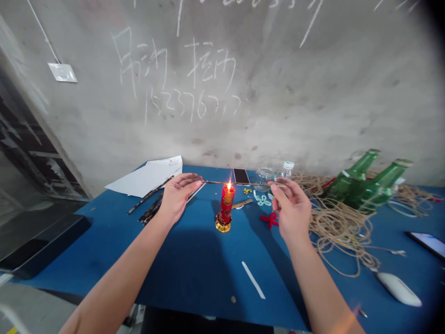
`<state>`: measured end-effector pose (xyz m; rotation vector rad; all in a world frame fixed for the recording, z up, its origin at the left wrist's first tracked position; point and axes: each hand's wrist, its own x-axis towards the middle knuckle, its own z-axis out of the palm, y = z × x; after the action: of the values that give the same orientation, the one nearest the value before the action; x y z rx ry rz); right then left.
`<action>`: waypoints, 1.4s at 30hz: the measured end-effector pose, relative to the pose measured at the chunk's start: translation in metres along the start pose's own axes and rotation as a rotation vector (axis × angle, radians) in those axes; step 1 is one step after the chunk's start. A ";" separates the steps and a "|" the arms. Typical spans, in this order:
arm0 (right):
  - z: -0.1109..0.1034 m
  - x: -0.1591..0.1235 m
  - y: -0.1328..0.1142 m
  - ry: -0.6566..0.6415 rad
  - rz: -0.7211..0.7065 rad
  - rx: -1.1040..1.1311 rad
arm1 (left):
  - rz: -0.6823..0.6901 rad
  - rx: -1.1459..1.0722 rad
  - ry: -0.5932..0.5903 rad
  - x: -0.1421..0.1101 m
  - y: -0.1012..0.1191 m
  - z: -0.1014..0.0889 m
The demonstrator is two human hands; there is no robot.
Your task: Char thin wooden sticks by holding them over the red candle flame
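Observation:
A thin brown stick (245,184) stretches level between my two hands, its middle crossing the flame of a lit red candle (227,204). My left hand (179,195) pinches one end between thumb and fingers. At the other end, my right hand (291,204) grips it the same way. The candle stands upright in a gold holder (223,226) on the blue table (194,269). Beside my left hand lie several dark, scorched-looking sticks (151,208). Near my right hand are a red knotted cord piece (270,220) and a pale green flower-shaped one (263,200).
Loose twine (342,227) and green glass bottles (377,188) fill the right side. A glass jar (264,176) and a dark phone (241,176) stand behind the candle. White paper (149,175) lies back left, a black box (48,243) at the left edge, a white strip (253,279) in front.

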<state>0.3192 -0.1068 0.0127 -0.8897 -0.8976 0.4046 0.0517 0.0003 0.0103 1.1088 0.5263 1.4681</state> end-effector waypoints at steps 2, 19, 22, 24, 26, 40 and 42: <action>0.000 0.000 0.000 -0.008 0.003 0.005 | 0.007 -0.011 -0.004 0.001 -0.001 -0.001; -0.003 0.004 -0.001 0.084 -0.059 0.048 | 0.016 0.117 -0.080 -0.005 -0.003 0.002; -0.004 0.005 -0.002 0.108 -0.063 0.048 | 0.062 0.182 -0.078 -0.008 -0.004 0.005; -0.004 0.005 -0.003 0.112 -0.063 0.057 | 0.090 0.218 -0.061 -0.010 -0.004 0.009; -0.004 0.006 -0.004 0.118 -0.067 0.074 | 0.114 0.242 -0.044 -0.013 -0.004 0.013; -0.007 0.010 -0.005 0.189 -0.081 0.075 | 0.141 0.282 -0.045 -0.019 -0.005 0.021; -0.008 0.010 -0.004 0.202 -0.086 0.074 | 0.136 0.284 -0.059 -0.019 -0.006 0.021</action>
<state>0.3314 -0.1067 0.0185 -0.8052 -0.7272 0.2666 0.0702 -0.0216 0.0085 1.4307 0.6426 1.5030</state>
